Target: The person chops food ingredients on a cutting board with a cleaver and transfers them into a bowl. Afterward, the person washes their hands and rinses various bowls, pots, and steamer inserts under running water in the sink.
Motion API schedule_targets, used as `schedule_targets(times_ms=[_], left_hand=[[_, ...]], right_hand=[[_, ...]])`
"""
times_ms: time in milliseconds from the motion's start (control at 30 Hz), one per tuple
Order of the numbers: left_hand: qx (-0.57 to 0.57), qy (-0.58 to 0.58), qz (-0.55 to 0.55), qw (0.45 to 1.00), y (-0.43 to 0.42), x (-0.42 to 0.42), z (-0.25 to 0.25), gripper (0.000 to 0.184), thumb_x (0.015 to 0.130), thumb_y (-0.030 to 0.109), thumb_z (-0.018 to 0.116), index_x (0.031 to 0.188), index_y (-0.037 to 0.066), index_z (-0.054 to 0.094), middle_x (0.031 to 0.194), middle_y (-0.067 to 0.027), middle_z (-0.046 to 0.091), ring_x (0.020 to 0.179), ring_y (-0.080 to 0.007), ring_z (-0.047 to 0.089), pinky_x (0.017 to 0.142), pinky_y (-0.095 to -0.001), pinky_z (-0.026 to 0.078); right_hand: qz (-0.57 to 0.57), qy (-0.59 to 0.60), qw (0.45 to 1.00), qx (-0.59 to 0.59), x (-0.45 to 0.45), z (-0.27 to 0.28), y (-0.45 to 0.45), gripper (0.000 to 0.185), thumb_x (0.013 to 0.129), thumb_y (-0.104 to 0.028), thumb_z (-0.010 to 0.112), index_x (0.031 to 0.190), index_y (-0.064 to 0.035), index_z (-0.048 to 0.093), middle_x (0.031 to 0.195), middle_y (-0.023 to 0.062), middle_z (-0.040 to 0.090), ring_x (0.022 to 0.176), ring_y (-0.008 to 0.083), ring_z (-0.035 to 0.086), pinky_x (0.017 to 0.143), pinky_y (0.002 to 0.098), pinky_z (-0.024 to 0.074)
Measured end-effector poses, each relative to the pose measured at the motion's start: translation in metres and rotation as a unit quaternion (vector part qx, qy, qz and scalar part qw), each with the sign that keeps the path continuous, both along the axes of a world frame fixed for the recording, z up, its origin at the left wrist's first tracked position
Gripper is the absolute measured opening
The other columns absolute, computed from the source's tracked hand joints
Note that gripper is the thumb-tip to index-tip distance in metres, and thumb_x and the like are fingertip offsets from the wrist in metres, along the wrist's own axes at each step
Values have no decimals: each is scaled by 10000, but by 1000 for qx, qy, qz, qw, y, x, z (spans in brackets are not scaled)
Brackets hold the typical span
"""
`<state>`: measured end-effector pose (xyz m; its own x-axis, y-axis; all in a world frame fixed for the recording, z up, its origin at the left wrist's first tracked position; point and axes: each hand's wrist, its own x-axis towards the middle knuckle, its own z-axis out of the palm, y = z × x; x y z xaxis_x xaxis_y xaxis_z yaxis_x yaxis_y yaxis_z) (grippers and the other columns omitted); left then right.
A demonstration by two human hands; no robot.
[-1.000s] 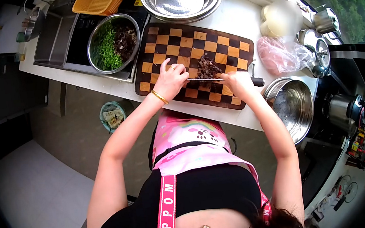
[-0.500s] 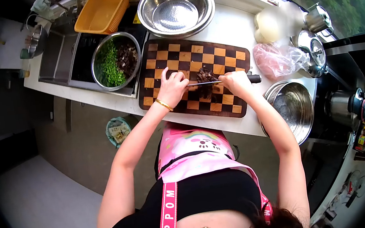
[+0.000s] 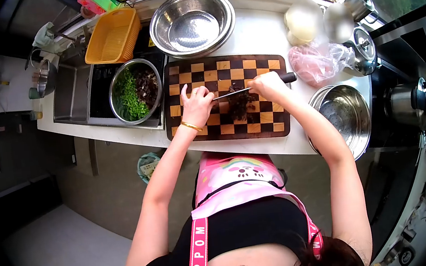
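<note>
My right hand [image 3: 270,86] is closed on a knife [image 3: 233,93], whose black handle sticks out to the right. The blade lies across the upper part of a pile of dark chopped food [image 3: 240,106]. My left hand [image 3: 197,106] is at the knife's tip end, its fingers bent against the blade and one finger raised. Both hands are over a checkered wooden cutting board [image 3: 200,137]. To the left stands a steel bowl [image 3: 113,104] holding chopped greens [image 3: 131,98] and dark chopped pieces [image 3: 148,87].
Steel basins [image 3: 157,28] and a yellow basket [image 3: 112,36] stand behind the board. On the right are a bag of pink food [image 3: 310,64], a lidded pot [image 3: 364,45] and a perforated steel pan [image 3: 346,115]. A sink [image 3: 71,92] is at the left.
The view has shifted, so the counter appears lower. My right hand has swung the knife's handle end away from me, tilting the blade across the board. My left hand remains by the tip.
</note>
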<state>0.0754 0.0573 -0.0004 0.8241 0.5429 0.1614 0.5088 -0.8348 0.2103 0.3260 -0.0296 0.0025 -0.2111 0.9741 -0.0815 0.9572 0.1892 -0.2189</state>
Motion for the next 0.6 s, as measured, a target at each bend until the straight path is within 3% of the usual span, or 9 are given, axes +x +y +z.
schedule_targets(times_ms=[600], left_hand=[[36,-2,-10,999,29,7,-5,124,739,197,694,782,136,594,870,0,510,940,-179,529,1024,-587,229]], right_hand=[[-10,-24,1000,11,0,-6,23,171,795,-277,644,775,-108,642,675,66,642,695,251,654,589,368,502]])
